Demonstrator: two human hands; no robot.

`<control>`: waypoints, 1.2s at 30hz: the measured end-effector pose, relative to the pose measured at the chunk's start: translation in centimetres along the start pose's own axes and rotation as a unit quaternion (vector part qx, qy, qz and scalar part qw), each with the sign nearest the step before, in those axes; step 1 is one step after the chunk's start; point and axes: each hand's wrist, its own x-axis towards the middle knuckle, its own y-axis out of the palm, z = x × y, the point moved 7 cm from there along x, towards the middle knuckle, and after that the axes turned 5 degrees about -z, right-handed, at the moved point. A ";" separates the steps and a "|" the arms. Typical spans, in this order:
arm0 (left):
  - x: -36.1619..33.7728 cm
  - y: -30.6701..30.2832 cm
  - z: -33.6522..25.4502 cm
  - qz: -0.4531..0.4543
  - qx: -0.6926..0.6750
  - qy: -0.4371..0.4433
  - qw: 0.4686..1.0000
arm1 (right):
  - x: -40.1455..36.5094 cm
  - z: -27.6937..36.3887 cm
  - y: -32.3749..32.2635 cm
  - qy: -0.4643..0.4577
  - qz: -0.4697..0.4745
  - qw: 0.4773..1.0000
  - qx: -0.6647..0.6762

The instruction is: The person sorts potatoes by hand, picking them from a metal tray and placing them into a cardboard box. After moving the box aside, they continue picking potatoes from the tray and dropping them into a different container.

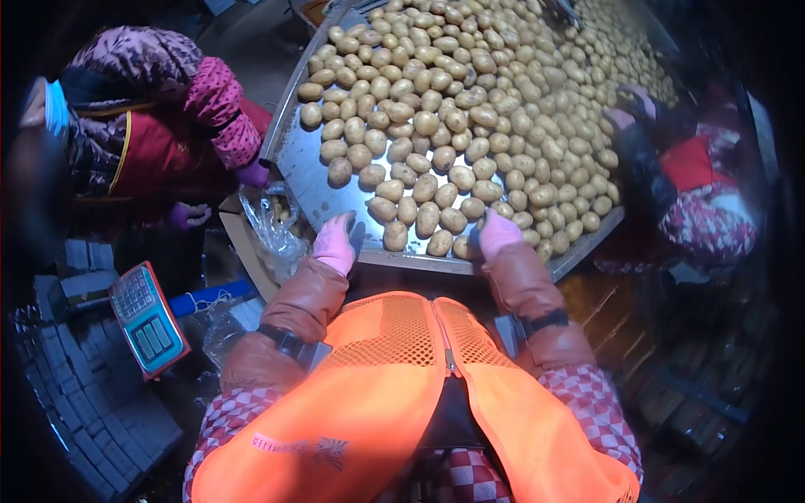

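Note:
Many tan potatoes (428, 220) lie spread over a metal sorting table (303, 172) with a raised rim. My left hand (337, 241), in a pink glove with bare or grey fingertips, rests at the table's near edge, left of the closest potatoes; no potato shows in it, and its fingers are partly hidden. My right hand (496, 233), also gloved in pink, is at the near rim beside the potatoes; its fingers are bent, and whether they hold one cannot be made out.
Left of the table, a box (243, 243) lined with clear plastic (281, 230) holds some potatoes. A scale display (149, 320) stands lower left. Co-workers are at the left (159, 142) and right (704, 184). Stacked cartons (92, 394) lie at lower left.

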 end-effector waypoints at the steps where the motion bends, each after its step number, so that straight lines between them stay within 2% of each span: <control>1: 0.1 0.0 0.2 -0.007 -0.006 -0.008 1.000 | 0.1 -1.0 0.0 -0.022 0.001 0.999 0.042; 2: 0.1 0.2 0.3 -0.005 -0.006 -0.014 1.000 | 1.1 -4.2 2.1 -0.026 0.028 0.986 0.163; 3: 0.1 0.4 0.4 -0.002 -0.006 -0.019 1.000 | -0.4 -3.7 2.2 0.040 0.132 0.889 0.436; 4: 0.3 0.5 0.4 -0.006 -0.011 -0.026 1.000 | -1.3 -2.9 1.3 0.079 0.161 0.794 0.580; 5: 0.6 0.5 0.4 -0.005 -0.004 -0.038 0.999 | -2.6 -1.3 -0.4 0.125 0.185 0.676 0.702; 6: 0.8 0.3 0.3 0.001 0.004 -0.049 0.999 | -3.6 0.4 -2.3 0.147 0.145 0.644 0.737; 8: 0.8 0.3 0.2 -0.006 0.006 -0.048 0.999 | 1.9 -1.0 1.1 -0.024 0.108 0.733 0.671; 9: 0.8 0.3 0.1 -0.010 0.013 -0.044 0.999 | 6.9 -1.9 4.2 -0.035 0.106 0.798 0.592; 11: 0.8 0.0 -0.2 -0.014 0.007 -0.045 0.999 | 6.6 2.4 2.0 0.054 0.066 0.849 0.521; 12: 0.7 -0.2 -0.3 -0.016 0.003 -0.043 0.999 | 4.2 7.7 -4.0 -0.091 -0.062 0.952 0.287; 13: 0.8 -0.5 -0.4 -0.014 0.005 -0.048 0.999 | 4.3 10.7 -5.4 -0.172 -0.098 0.966 0.168; 14: 0.8 -0.5 -0.5 -0.011 0.002 -0.046 0.999 | 4.6 13.4 -5.9 -0.253 -0.137 0.957 0.047; 15: 0.9 -0.6 -0.6 -0.009 -0.001 -0.043 0.999 | 5.3 15.1 -5.6 -0.258 -0.136 0.955 0.045; 17: 1.0 -0.8 -0.7 -0.013 -0.004 -0.040 0.999 | 6.9 17.7 -3.6 -0.233 -0.054 0.966 -0.097; 18: 0.9 -0.9 -0.7 -0.015 -0.007 -0.033 0.999 | 7.1 19.0 -3.5 -0.239 -0.055 0.964 -0.099; 21: 0.8 -0.4 0.3 -0.023 -0.013 -0.039 0.999 | 8.3 20.1 -1.1 -0.181 0.086 0.965 -0.169; 26: 0.8 0.0 0.7 -0.035 -0.052 -0.029 0.998 | 8.9 18.8 -2.5 -0.185 0.089 0.970 -0.131; 28: 1.0 0.8 1.5 -0.006 -0.100 -0.061 0.993 | 8.7 18.5 -2.7 -0.204 0.058 0.973 -0.095; 29: 1.1 0.9 1.8 -0.044 -0.122 -0.051 0.990 | 9.2 17.7 -2.3 -0.185 0.032 0.980 -0.071; 30: 1.3 0.8 1.8 -0.045 -0.119 -0.045 0.991 | 9.3 16.8 -2.2 -0.184 0.027 0.980 -0.065; 32: 1.8 -0.1 1.1 -0.103 -0.105 -0.014 0.989 | 9.0 13.6 -2.3 -0.127 0.060 0.979 0.150; 33: 3.0 -0.7 -0.8 -0.066 -0.077 0.000 0.995 | 8.7 11.7 -1.9 -0.103 0.077 0.956 0.262; 34: 4.4 -0.9 -2.1 -0.065 -0.074 0.002 0.995 | 8.1 10.3 -1.2 -0.119 0.136 0.892 0.414; 36: 8.8 -1.6 -6.2 -0.112 -0.117 0.100 0.982 | 5.7 6.7 -2.8 -0.090 0.174 0.830 0.522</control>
